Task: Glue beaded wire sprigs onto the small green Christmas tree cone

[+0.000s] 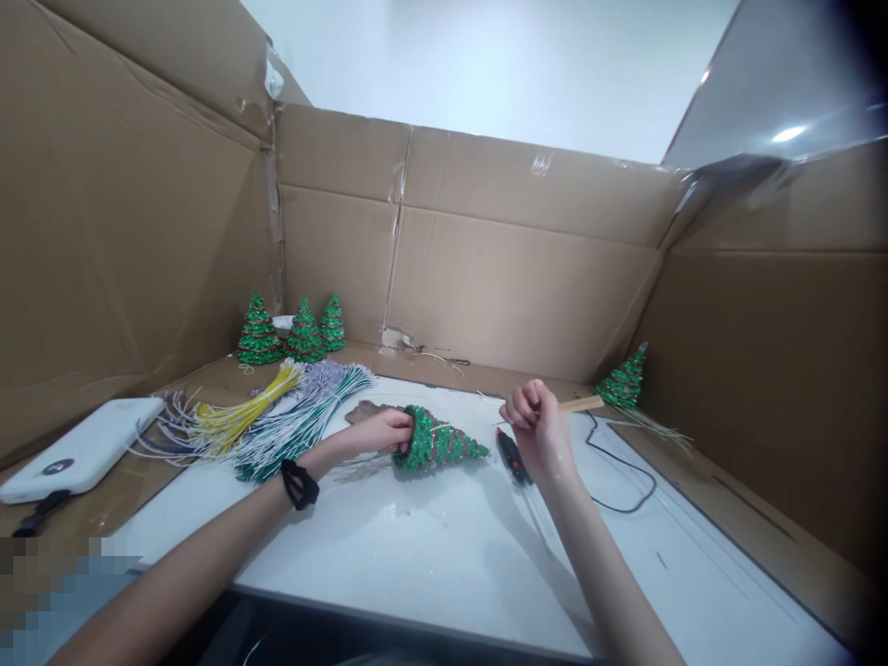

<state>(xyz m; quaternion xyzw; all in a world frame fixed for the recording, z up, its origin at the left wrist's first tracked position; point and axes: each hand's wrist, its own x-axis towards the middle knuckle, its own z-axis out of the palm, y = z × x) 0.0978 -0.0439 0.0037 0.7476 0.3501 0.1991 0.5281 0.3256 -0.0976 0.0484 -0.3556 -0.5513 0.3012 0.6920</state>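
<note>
My left hand (392, 431) is closed on the wide base of a green tinsel Christmas tree (444, 444). The tree lies on its side, tip to the right, with red trim winding round it. Raised to the right of the tip, my right hand (533, 421) is closed in a pinch. A flat light wooden stick (581, 404) juts out of its right side, and a thin end shows faintly on its left. Just under this hand, a black glue gun (511, 453) with a red nozzle lies on the white board (388, 555), partly hidden by my wrist.
Bundles of yellow (242, 407) and green-and-white wires (305, 421) lie at the left. Several finished-looking trees (260, 331) stand behind them; another tree (624, 377) leans at the right. A black cord (642, 499) loops across the board. A white device (76, 453) sits far left. Cardboard walls (520, 268) enclose the table.
</note>
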